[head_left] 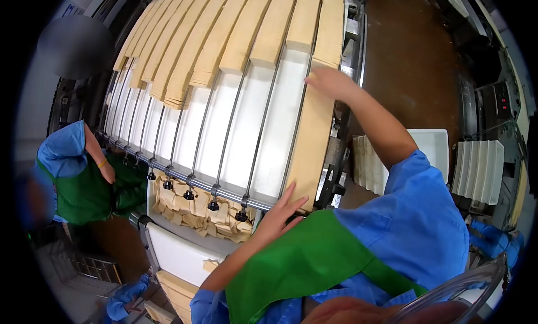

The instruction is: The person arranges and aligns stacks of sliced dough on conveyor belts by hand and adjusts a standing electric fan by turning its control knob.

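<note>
A long, flat pale-yellow strip (311,136) lies in the rightmost lane of the white slatted bed, apparently in soft sheet-like layers. At its far end, my right hand (336,84) is closed over it, with bent fingertips at the left edge. My left hand (277,218) rests at the near end, its fingers spread and touching the strip's surface. Just beyond my right hand, another layered strip stack (329,32) sits in the same lane. Thin metal rods (223,128) separate the lanes.
Several strip stacks (238,38) fill the far lanes. Below the front rail (196,184) is a bin of torn scraps (204,212). A co-worker in a green apron (84,181) stands at left. White crates (479,170) are on the right.
</note>
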The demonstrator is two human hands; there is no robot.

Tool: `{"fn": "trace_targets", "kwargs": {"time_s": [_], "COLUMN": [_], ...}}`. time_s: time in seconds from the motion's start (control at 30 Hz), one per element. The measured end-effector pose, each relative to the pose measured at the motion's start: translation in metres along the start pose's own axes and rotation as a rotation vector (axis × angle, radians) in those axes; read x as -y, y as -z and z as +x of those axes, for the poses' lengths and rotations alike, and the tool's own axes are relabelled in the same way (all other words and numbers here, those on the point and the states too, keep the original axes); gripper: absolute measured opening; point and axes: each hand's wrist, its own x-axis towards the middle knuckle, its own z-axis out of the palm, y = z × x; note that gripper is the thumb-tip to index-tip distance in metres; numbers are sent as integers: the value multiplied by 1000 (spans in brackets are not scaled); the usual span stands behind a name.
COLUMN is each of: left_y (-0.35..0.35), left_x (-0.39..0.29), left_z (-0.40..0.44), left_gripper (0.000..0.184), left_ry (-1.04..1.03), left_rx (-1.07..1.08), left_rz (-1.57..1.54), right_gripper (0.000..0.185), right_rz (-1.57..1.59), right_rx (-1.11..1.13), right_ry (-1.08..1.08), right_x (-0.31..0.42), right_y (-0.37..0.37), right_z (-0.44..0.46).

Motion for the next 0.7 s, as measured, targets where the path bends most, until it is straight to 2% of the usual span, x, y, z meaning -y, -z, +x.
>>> {"fn": "trace_targets", "kwargs": {"time_s": [0.07,0.1,0.13,0.17,0.2,0.27,0.3,0.37,0.4,0.47,0.53,0.6,0.67,0.7], "left_y": [2,2,3,5,5,3,2,-3,-5,-8,-10,-5,-16,-14], "left_x": [0,-1,-3,-4,-4,-2,0,4,8,13,14,6,27,27], "left_z": [16,20,22,22,23,22,21,22,23,31,46,65,76,74], "left_gripper": [53,53,53,52,52,51,51,49,47,47,47,48,59,66], "left_ry": [-3,-12,-4,82,166,150,129,112,91,76,73,74,48,-9], "left_rx": [-23,-42,-42,7,52,39,33,-16,-56,-122,-187,-221,-230,-224], "left_rz": [65,130,125,98,71,94,126,135,149,181,243,220,89,147], "right_gripper": [52,52,44,36,36,32,32,38,38,48,51,47,44,45], "right_rz": [70,75,103,130,129,195,195,-11,-12,-141,-4,297,910,1024], "right_rx": [-10,0,44,86,94,41,48,21,26,-262,-791,-877,-759,-707], "right_ry": [-31,-30,14,59,63,145,153,-18,-1,-169,2,-43,73,109], "right_x": [-32,-41,-47,-50,-53,-53,-46,-21,-7,23,30,52,61,64], "right_y": [-6,-1,8,14,15,16,21,37,43,50,37,37,23,14], "right_z": [21,25,28,28,27,28,26,12,4,-13,-40,-78,-112,-126]}}
